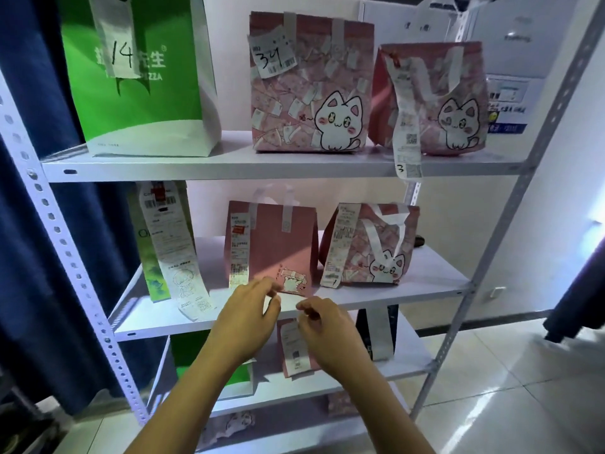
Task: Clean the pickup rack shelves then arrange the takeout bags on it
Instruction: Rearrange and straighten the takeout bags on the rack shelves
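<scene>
My left hand (252,309) and right hand (322,326) hover with fingers loosely curled, gripping nothing, at the middle shelf (409,286) edge below the plain pink bag (271,244) at 12 o'clock, which I should square up gently by its base.

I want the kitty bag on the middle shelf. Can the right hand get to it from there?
Probably yes. The right hand hovers at the middle shelf edge, and the cat bag stands just up and to its right, near the front, with nothing between them.
</scene>
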`<control>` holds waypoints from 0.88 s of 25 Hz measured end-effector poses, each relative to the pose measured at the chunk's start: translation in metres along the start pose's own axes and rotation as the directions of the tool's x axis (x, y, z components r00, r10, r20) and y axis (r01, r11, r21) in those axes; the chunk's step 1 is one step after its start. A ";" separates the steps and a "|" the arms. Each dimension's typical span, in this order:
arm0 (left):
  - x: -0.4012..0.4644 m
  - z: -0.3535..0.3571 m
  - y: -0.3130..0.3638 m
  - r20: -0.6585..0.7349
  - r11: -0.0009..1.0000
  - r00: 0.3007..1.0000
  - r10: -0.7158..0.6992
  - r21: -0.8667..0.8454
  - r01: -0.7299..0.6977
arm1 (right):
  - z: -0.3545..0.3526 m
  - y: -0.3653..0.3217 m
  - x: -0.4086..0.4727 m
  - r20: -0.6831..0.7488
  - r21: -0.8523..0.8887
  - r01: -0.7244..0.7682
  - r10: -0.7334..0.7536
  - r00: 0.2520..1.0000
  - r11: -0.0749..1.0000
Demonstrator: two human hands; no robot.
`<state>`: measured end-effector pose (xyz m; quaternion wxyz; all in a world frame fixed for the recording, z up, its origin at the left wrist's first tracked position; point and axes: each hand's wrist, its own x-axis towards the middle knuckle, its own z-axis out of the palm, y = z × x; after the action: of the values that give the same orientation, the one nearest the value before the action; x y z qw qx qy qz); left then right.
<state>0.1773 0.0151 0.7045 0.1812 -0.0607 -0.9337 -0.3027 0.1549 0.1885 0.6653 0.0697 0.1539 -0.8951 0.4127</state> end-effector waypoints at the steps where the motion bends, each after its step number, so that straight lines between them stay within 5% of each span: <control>1: 0.005 0.007 0.003 0.008 1.000 1.000 -0.014 0.004 0.014 | -0.005 0.010 0.004 0.006 0.006 -0.013 0.013 1.000 1.000; 11: 0.085 0.087 0.048 0.029 0.990 0.999 -0.035 -0.138 0.039 | -0.092 0.112 0.074 -0.125 0.039 -0.097 0.101 0.987 0.995; 18: 0.167 0.146 0.066 0.083 0.930 0.971 -0.226 -0.278 0.240 | -0.166 0.182 0.146 -0.396 0.211 -0.222 0.291 0.871 0.952; 22: 0.200 0.165 0.062 0.073 0.904 0.936 -0.346 -0.242 0.353 | -0.181 0.207 0.178 -0.322 0.279 -0.320 0.402 0.857 0.905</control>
<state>-0.0443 0.1630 0.6899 0.1017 0.0807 -0.8860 -0.4451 -0.0823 0.4146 0.6792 0.1419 -0.0922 -0.8281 0.5344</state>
